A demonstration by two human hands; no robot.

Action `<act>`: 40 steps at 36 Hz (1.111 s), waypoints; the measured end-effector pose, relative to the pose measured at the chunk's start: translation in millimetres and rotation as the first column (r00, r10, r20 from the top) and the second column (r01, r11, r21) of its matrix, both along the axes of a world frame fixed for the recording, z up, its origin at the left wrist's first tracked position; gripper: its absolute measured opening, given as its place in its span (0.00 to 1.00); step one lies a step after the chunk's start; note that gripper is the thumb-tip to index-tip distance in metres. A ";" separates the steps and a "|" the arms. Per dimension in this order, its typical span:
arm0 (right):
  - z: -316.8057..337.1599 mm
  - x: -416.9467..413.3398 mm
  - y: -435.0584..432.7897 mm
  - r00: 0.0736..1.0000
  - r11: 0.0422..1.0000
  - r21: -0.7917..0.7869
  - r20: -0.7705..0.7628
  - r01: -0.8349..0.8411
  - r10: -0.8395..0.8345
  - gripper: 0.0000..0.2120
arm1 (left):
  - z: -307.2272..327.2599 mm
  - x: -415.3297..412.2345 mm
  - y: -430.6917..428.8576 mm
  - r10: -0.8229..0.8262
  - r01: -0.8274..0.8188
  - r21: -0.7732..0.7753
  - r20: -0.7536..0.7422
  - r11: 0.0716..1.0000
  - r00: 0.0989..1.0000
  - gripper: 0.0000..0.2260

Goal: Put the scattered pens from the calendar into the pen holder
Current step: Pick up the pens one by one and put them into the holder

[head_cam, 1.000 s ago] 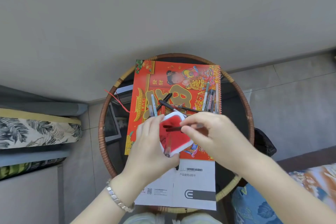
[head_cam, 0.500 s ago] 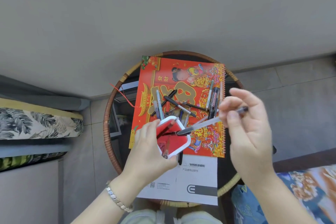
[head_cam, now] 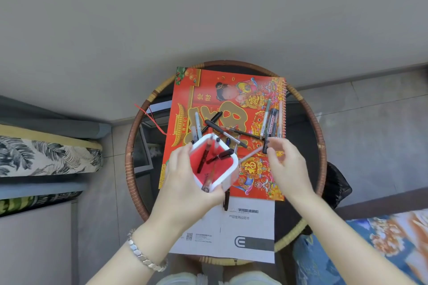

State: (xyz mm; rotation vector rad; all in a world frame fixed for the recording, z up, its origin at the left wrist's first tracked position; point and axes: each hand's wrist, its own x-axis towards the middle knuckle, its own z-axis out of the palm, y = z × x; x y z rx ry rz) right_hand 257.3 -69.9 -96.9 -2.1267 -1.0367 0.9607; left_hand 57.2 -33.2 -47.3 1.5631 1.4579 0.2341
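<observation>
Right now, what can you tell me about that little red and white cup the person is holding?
The pen holder is a small, squarish cup with rounded corners, seemingly plastic: white outside and rim, red inside. The left hand grips it from its left side and holds it tilted above the red calendar, mouth toward the camera. Several dark pens already lie slanted inside it; one tip sticks out over the near rim. The right hand does not touch it.
</observation>
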 end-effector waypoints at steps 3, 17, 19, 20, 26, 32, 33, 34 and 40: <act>-36.1 23.1 22.0 0.995 0.972 -0.230 0.093 0.049 -0.028 0.16 | -3.1 1.7 3.3 -0.029 0.029 0.018 -0.028 0.999 0.999 0.42; -102.9 18.9 58.9 0.972 0.874 -0.456 0.226 0.168 -0.069 0.20 | -26.1 10.4 23.3 -0.011 0.011 0.032 0.000 0.999 1.000 0.42; -96.6 18.9 54.2 0.973 0.907 -0.390 0.216 0.158 -0.077 0.17 | -26.9 11.1 25.1 -0.002 0.002 0.029 -0.005 1.000 1.000 0.42; -90.2 18.8 51.5 0.981 0.933 -0.331 0.176 0.139 -0.084 0.16 | -27.0 11.3 26.0 -0.001 0.001 0.030 -0.010 1.000 1.000 0.41; 2.8 32.5 32.8 0.987 1.000 -0.002 -0.160 -0.026 0.025 0.05 | -24.6 11.3 30.0 -0.023 0.024 0.041 -0.031 0.999 0.999 0.42; 94.6 46.1 14.4 0.922 0.947 -0.022 -0.239 -0.320 0.306 0.17 | -19.2 15.8 26.9 -0.097 0.106 0.111 -0.083 0.988 0.992 0.41; 103.9 43.8 13.2 0.909 0.924 -0.067 -0.215 -0.377 0.356 0.18 | -18.3 17.3 25.5 -0.112 0.122 0.119 -0.083 0.985 0.990 0.41; 111.0 39.8 12.9 0.895 0.895 -0.118 -0.187 -0.430 0.405 0.18 | -17.5 18.8 24.0 -0.131 0.140 0.124 -0.082 0.982 0.988 0.42; 104.4 5.1 18.7 0.809 0.768 -0.390 0.090 -0.508 0.580 0.13 | -12.0 30.3 12.7 -0.223 0.234 0.171 -0.081 0.957 0.971 0.40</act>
